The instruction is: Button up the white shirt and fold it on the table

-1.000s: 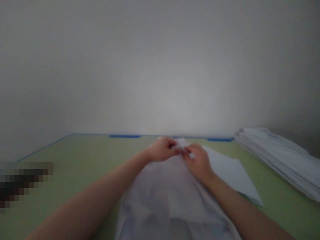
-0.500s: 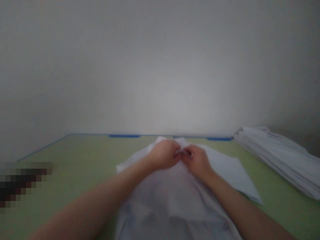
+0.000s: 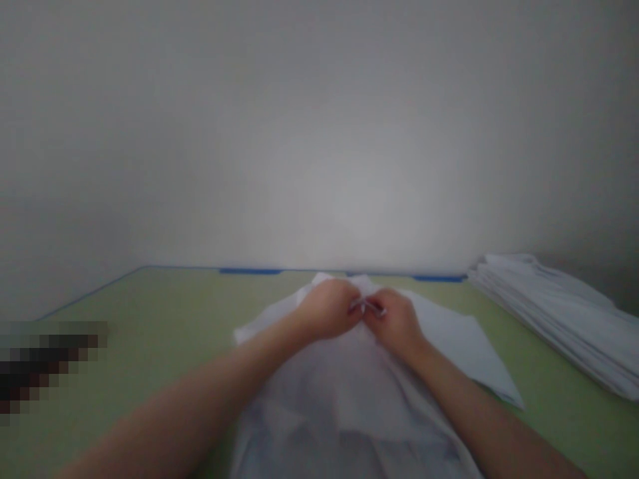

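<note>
A white shirt (image 3: pixel 344 392) lies spread on the table with its narrow end pointing away from me; one sleeve-like part reaches out to the right. Near that far end my left hand (image 3: pixel 332 308) is closed, its fingertips pinching the edge of the fabric. Close against it, my right hand (image 3: pixel 397 320) also pinches the shirt, and a small fold of white cloth stands out between the two sets of fingers. Whether a button is between the fingertips is too blurred to tell.
A pile of folded white cloth (image 3: pixel 554 319) rests on the right side of the green table (image 3: pixel 164 332). Blue strips (image 3: pixel 249 271) run along the back edge, against a grey wall (image 3: pixel 319 133). At the left a dark pixelated patch hides something.
Both hands stay in nearly the same place on the shirt. The fingertips have shifted only slightly, and a little more of the pinched cloth edge shows between them.
</note>
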Motion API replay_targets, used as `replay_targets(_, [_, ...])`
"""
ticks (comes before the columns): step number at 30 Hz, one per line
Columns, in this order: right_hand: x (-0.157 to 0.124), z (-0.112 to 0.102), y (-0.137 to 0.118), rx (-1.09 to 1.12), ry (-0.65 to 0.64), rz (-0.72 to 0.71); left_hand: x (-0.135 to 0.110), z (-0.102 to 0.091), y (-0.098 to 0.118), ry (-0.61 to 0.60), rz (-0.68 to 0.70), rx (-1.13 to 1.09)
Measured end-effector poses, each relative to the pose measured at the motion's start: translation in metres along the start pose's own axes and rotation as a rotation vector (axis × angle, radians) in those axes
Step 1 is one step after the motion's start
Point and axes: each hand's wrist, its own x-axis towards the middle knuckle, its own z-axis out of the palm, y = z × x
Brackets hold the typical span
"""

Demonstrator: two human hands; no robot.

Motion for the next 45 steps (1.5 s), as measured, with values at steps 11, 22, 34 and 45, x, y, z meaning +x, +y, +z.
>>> replay_targets(11, [0.0,-0.003,-0.001,-0.114,-0.071,-0.097,0.0,-0.003,0.004,-0.051,-0.033,0.045])
replay_targets(22, [0.001,-0.003,0.008,0.199,-0.094,0.091,-0.002,0.002,0.0,-0.006,0.001,0.054])
replay_targets(34, [-0.002,-0.002,0.014,-0.055,-0.047,-0.108,0.001,0.0,-0.009,-0.11,-0.069,-0.353])
replay_targets(45, [-0.002,-0.003,0.01,-0.309,0.02,-0.328,0.009,0.034,0.006,-0.047,-0.615,-1.23])
